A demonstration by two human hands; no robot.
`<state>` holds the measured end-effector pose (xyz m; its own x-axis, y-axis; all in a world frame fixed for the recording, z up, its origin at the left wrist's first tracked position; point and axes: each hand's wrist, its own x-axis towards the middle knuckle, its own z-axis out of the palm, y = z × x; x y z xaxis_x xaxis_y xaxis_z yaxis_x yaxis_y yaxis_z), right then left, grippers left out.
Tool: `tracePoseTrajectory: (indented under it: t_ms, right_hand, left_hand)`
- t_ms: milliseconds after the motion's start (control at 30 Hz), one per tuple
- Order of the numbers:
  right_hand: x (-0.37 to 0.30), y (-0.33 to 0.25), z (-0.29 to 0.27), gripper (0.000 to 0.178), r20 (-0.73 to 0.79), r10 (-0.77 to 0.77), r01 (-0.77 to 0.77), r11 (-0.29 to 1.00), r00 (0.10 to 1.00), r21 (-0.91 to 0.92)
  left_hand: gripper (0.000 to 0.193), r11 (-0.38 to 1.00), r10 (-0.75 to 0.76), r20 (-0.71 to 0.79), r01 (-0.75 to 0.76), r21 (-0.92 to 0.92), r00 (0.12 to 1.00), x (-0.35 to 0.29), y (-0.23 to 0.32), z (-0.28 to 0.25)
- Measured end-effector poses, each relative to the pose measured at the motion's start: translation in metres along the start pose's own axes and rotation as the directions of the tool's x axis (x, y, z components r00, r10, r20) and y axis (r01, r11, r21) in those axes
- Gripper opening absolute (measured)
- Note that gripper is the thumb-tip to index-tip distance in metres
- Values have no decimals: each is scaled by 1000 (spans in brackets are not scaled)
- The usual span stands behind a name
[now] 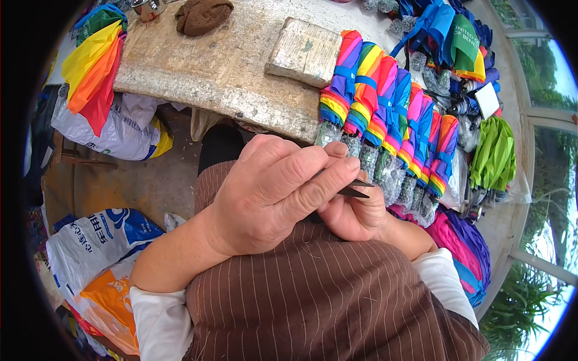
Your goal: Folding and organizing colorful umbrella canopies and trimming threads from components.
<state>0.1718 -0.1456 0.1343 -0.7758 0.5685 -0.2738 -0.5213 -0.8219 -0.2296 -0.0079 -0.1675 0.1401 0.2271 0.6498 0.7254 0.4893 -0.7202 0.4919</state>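
My left hand (271,189) is closed in front of my lap, back upward. From under its index finger stick out two dark pointed blades of a pair of snips (356,191), tips toward the right; the handle is hidden. Just behind and below the blades, my right hand (354,213) is turned partly palm up, its fingers curled close to the left fingertips. Whatever it pinches is covered by the left hand. A brown pinstriped apron (313,289) covers my lap beneath both hands.
A worn table (198,72) curves ahead, bearing a pale block (305,51) and brown cloth (203,15). Folded rainbow umbrellas (367,90) line its right side, beside a green umbrella (494,153). Another rainbow umbrella (93,66) hangs at left. Plastic bags (96,246) lie on the left.
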Motion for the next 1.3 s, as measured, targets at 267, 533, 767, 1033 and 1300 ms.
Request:
tracePoseTrajectory:
  t_ms: [267, 533, 767, 1033, 1300]
  right_hand:
    - [2, 0, -2, 42, 33, -5, 4, 1000, 999, 26]
    - [4, 1, -5, 39, 98, -18, 13, 998, 995, 58]
    - [0, 3, -4, 37, 51, -27, 26, 1000, 998, 10]
    - [1, 1, -1, 40, 27, -7, 9, 997, 1000, -72]
    - [4, 3, -3, 37, 65, -6, 2, 998, 998, 62]
  left_hand:
    - [41, 997, 57, -2, -57, 46, 998, 2, -1, -2]
    - [42, 996, 65, 37, -67, 52, 997, 1, -1, -3]
    - [50, 988, -146, -38, 143, -56, 989, -8, 3, 5]
    - [47, 992, -87, 48, 91, -83, 995, -5, 1, 1]
    - [44, 1000, -15, 30, 15, -1, 999, -3, 1, -1]
